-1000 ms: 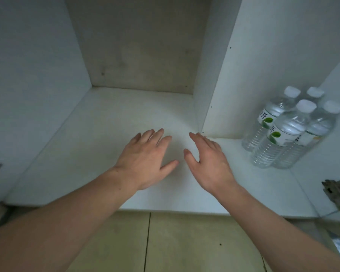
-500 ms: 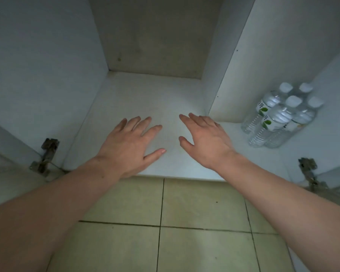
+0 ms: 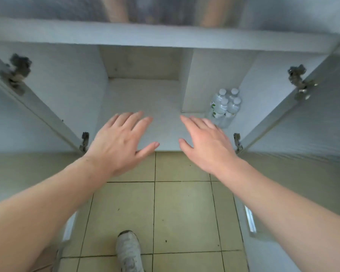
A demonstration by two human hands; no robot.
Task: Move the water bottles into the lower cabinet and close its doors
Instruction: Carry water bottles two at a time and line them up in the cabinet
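Four water bottles (image 3: 224,108) with white caps stand upright in a tight two-by-two cluster on the cabinet floor (image 3: 141,99), in the right compartment just beside the upright divider panel (image 3: 202,81) and near the front edge. The lower cabinet has two compartments; the left, wider one holds nothing visible.

Two doors stand swung wide: the left door (image 3: 28,118) and the right door (image 3: 302,114), each carried on two metal hinges, four hinges in all, with the upper left hinge (image 3: 16,72) and upper right hinge (image 3: 299,81) the clearest.

Two bare hands reach forward, palms down, over the cabinet's front edge. The left hand (image 3: 120,142) has its fingers spread and straight, gripping nothing, thumb angled toward the centre. The right hand (image 3: 206,144) is likewise flat and splayed, empty. The bottles lie beyond and slightly to the right of the right hand's fingertips, close to them but apart; they are well apart from the left hand.

Below, on the tiled floor (image 3: 185,213), one grey sneaker (image 3: 129,250) shows at the bottom edge.
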